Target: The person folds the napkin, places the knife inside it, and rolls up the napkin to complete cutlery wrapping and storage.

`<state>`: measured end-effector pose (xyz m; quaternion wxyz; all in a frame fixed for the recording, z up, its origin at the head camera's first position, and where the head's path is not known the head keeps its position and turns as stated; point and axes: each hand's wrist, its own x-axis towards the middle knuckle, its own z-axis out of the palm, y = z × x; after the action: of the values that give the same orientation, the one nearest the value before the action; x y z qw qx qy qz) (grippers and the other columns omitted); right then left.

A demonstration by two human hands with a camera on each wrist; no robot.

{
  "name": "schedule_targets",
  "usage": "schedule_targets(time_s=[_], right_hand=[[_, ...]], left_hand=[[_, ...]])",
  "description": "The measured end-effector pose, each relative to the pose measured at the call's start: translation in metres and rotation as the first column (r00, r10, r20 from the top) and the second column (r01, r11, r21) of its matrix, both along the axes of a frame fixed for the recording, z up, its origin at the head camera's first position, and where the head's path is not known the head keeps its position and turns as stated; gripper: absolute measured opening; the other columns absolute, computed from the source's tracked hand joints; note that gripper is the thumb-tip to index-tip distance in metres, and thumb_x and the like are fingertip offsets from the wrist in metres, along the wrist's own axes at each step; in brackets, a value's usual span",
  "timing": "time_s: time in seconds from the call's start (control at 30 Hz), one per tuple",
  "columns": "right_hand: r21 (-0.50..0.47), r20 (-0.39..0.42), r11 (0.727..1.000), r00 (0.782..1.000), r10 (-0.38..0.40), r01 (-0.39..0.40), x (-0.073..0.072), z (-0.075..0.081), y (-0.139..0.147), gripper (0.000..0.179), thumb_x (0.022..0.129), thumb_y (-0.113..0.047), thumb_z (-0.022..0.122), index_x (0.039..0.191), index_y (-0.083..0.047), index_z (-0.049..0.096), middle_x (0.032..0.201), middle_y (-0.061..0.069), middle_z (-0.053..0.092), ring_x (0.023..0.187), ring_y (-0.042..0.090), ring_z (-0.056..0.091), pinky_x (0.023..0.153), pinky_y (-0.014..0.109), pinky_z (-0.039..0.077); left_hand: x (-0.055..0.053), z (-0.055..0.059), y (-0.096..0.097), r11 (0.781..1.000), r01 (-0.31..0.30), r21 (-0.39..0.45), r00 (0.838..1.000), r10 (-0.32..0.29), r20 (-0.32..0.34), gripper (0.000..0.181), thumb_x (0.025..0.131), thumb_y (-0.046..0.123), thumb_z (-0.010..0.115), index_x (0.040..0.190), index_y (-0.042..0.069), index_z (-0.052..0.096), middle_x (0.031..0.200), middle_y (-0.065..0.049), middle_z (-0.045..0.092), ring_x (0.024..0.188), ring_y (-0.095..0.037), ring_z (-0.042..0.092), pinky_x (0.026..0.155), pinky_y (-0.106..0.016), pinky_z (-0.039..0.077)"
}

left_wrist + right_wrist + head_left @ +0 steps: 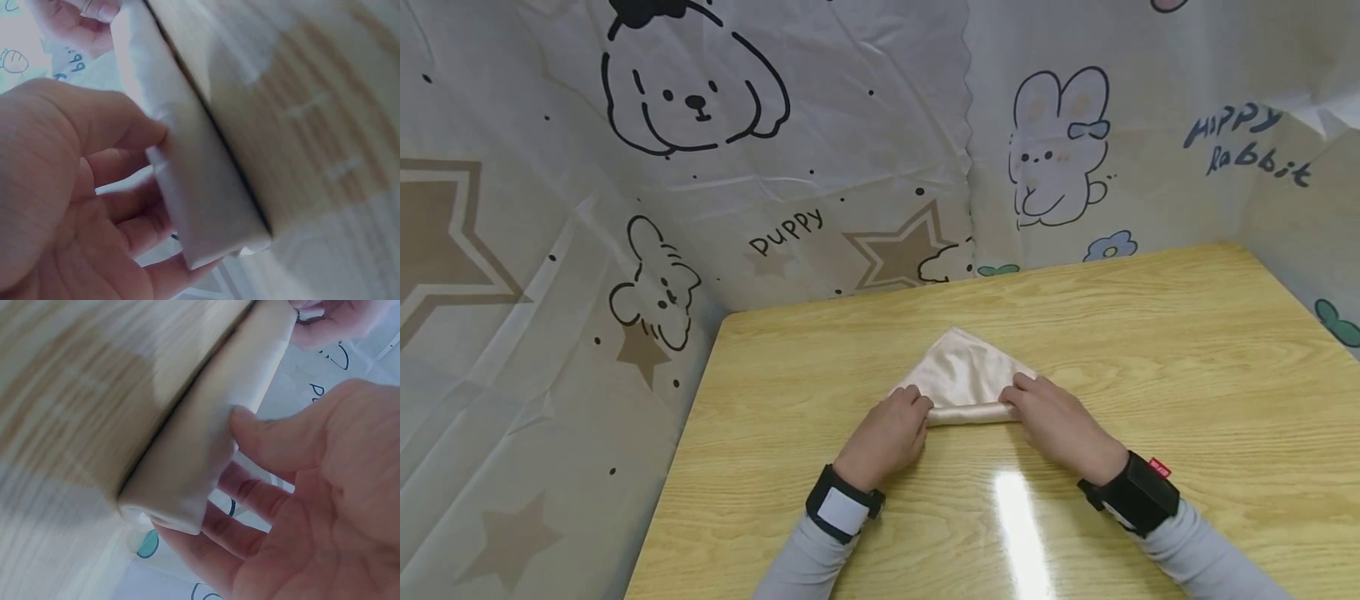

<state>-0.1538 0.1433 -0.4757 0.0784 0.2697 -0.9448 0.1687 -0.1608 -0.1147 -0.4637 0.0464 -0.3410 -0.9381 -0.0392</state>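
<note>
A shiny cream satin cloth (966,367) lies on the table, its peak pointing away from me and its near edge wound into a roll (972,414). My left hand (887,433) grips the roll at its left end. At the other end my right hand (1063,423) holds it the same way. The left wrist view has the thumb on the near side of the rolled cloth (203,181), with fingers curled behind it. From the right wrist, the thumb presses the rolled cloth (187,447) and an open fold shows at its end.
The wooden table (1150,333) extends around the cloth, with a bright light reflection (1022,533) near me. Printed curtains (880,167) with cartoon animals and stars hang behind the table and along its sides. Both wrists wear black straps (1135,492).
</note>
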Motion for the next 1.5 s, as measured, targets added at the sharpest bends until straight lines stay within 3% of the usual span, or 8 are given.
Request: schedule_targets(time_s=[0.2,0.33,0.6,0.8,1.0,1.13,1.3,1.5], right_hand=[[-0.013,-0.017,1.0,1.0,-0.015,0.014,-0.002,0.002,0.0,0.008,0.091,-0.004,0.062,0.09,-0.009,0.056,0.076,0.001,0.048,0.064,0.018,0.045,0.049,0.028,0.038],[-0.016,-0.02,1.0,1.0,-0.014,0.013,-0.003,0.003,0.0,0.009,0.091,-0.005,0.063,0.086,-0.008,0.056,0.076,0.002,0.047,0.065,0.019,0.044,0.051,0.029,0.039],[-0.01,-0.016,0.998,0.998,-0.062,0.062,-0.002,0.003,0.0,0.004,0.093,-0.008,0.062,0.089,-0.007,0.061,0.083,0.007,0.048,0.074,0.025,0.04,0.059,0.033,0.037],[0.031,-0.038,0.993,0.993,-0.113,0.114,-0.002,0.003,0.0,0.008,0.094,-0.012,0.062,0.096,-0.009,0.07,0.092,0.007,0.052,0.082,0.027,0.04,0.065,0.038,0.034],[0.034,-0.138,0.995,0.987,-0.087,0.093,-0.004,0.004,-0.003,0.017,0.088,0.001,0.062,0.099,-0.011,0.067,0.085,0.004,0.061,0.073,0.022,0.052,0.059,0.035,0.035],[0.036,-0.16,0.996,0.984,-0.073,0.079,-0.003,0.006,-0.005,0.016,0.083,0.004,0.065,0.081,-0.012,0.068,0.073,0.002,0.057,0.062,0.02,0.052,0.051,0.032,0.036],[0.029,-0.085,0.997,0.994,-0.075,0.078,0.003,0.006,-0.004,0.013,0.078,0.001,0.068,0.082,-0.011,0.072,0.074,0.003,0.061,0.062,0.02,0.058,0.052,0.036,0.044],[0.022,0.03,0.998,0.997,-0.064,0.063,0.009,0.008,-0.001,0.02,0.071,-0.001,0.074,0.089,-0.008,0.071,0.082,0.003,0.06,0.064,0.019,0.055,0.047,0.029,0.039]], left_hand=[[-0.004,-0.003,-0.003,1.0,-0.007,0.012,1.0,0.007,0.011,0.019,0.098,0.015,0.051,0.105,0.007,0.068,0.09,-0.003,0.056,0.08,-0.016,0.051,0.065,-0.03,0.051],[-0.007,-0.002,-0.004,0.998,-0.011,0.056,0.999,0.009,0.043,0.017,0.097,0.012,0.052,0.109,0.007,0.063,0.094,-0.003,0.061,0.086,-0.017,0.055,0.072,-0.033,0.053],[-0.012,-0.003,-0.005,0.987,-0.043,0.156,0.996,0.03,0.084,0.005,0.096,0.012,0.056,0.1,0.011,0.06,0.086,0.002,0.057,0.079,-0.012,0.053,0.067,-0.031,0.052],[-0.016,-0.005,-0.005,0.973,-0.056,0.226,0.998,0.058,-0.005,0.015,0.094,0.016,0.061,0.099,0.013,0.075,0.089,0.001,0.062,0.081,-0.013,0.055,0.07,-0.032,0.052],[-0.017,-0.005,-0.002,0.981,-0.066,0.183,0.992,0.084,-0.092,0.008,0.09,0.014,0.064,0.086,0.017,0.07,0.073,0.005,0.059,0.068,-0.011,0.052,0.061,-0.033,0.047],[-0.011,0.0,-0.002,0.986,-0.057,0.157,0.998,0.062,-0.029,0.015,0.089,0.013,0.064,0.075,0.017,0.068,0.069,0.007,0.055,0.065,-0.009,0.049,0.058,-0.029,0.046],[-0.004,0.001,-0.005,0.988,-0.061,0.142,0.992,0.044,0.116,0.014,0.08,0.009,0.065,0.09,0.015,0.073,0.083,0.006,0.057,0.074,-0.009,0.05,0.063,-0.028,0.05],[-0.004,-0.003,-0.003,0.991,-0.072,0.111,0.992,0.06,0.11,0.01,0.079,0.014,0.073,0.089,0.015,0.072,0.085,0.006,0.053,0.074,-0.008,0.048,0.062,-0.026,0.048]])
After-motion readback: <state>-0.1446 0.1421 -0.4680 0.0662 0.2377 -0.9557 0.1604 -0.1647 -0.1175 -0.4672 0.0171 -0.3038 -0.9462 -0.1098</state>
